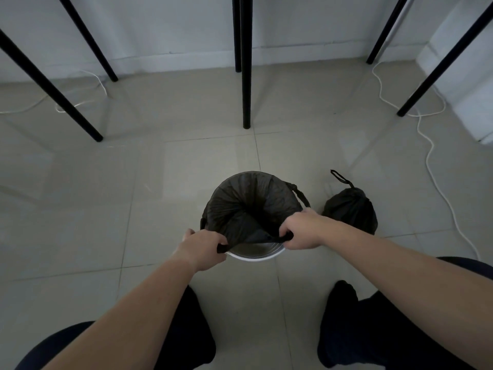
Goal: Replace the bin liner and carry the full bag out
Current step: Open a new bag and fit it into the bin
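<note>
The left hand [202,245] is squeezed tight on the near edge of the liner [248,204], with its fingers curled round the black plastic. If it pulls too hard, the thin plastic could rip. The edge could also slip out of the fingers.

The liner sits in the bin [253,259]. It is over the far rim and the sides, but the white rim shows at the near side, so that part is not on yet. The liner looks puffed up in the middle, so there may be air under it. That air could push the liner back up and off the rim. Nothing holds the bin down, so a hard tug could tip it toward the person.

The right hand [298,231] grips the same edge, fingers curled tight. If one hand pulls more than the other, the far side could slide off.

The full bag [349,209] sits on the floor just right of the bin, tied shut, with its loop sticking up. It is not carried out yet. A white cord [432,166] lies on the floor further right, and a foot could catch on it.
</note>
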`<state>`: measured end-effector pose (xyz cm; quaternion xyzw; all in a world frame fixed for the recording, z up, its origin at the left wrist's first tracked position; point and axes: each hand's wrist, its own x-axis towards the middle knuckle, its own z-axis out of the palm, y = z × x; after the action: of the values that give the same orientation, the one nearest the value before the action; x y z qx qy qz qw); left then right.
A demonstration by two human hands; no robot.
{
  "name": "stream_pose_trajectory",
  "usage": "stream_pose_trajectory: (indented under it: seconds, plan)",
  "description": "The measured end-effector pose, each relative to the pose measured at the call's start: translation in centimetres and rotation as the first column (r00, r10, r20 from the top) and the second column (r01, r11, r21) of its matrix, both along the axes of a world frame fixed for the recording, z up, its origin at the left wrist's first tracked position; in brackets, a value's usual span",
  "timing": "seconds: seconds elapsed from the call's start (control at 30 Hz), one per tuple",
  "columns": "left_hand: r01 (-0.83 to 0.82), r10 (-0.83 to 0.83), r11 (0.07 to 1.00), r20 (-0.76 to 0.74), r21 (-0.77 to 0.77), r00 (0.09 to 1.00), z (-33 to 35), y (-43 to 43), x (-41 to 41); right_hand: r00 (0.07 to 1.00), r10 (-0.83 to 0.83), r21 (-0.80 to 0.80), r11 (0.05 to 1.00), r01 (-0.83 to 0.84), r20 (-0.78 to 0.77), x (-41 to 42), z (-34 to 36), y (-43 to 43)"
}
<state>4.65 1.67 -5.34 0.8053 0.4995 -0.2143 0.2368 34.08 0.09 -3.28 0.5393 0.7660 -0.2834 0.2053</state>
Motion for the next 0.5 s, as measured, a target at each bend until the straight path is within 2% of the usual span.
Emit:
stream_pose_trajectory:
  seconds: [0.1, 0.23, 0.33, 0.5]
  plan:
    - [0.002, -0.001, 0.999, 0.027, -0.036, 1.000, 0.4, -0.7, -0.1, 0.996, 0.026, -0.037, 0.999, -0.023, 0.085, 0.3, -0.3, -1.3]
    - [-0.026, 0.032, 0.996, 0.076, -0.081, 0.997, 0.9, -1.3, -0.3, 0.996, -0.046, -0.032, 0.998, 0.049, 0.081, 0.8, -0.1, -2.6]
    - [-0.014, 0.016, 0.992, 0.017, -0.122, 1.000, 1.2, -1.7, -0.6, 0.992, -0.106, -0.021, 0.994, 0.108, 0.063, 1.2, 0.5, -3.2]
    - [0.023, -0.048, 0.975, -0.110, -0.220, 0.993, 0.5, -2.8, -0.9, 0.964, -0.267, -0.100, 0.959, 0.265, -0.009, 2.3, 0.2, -4.5]
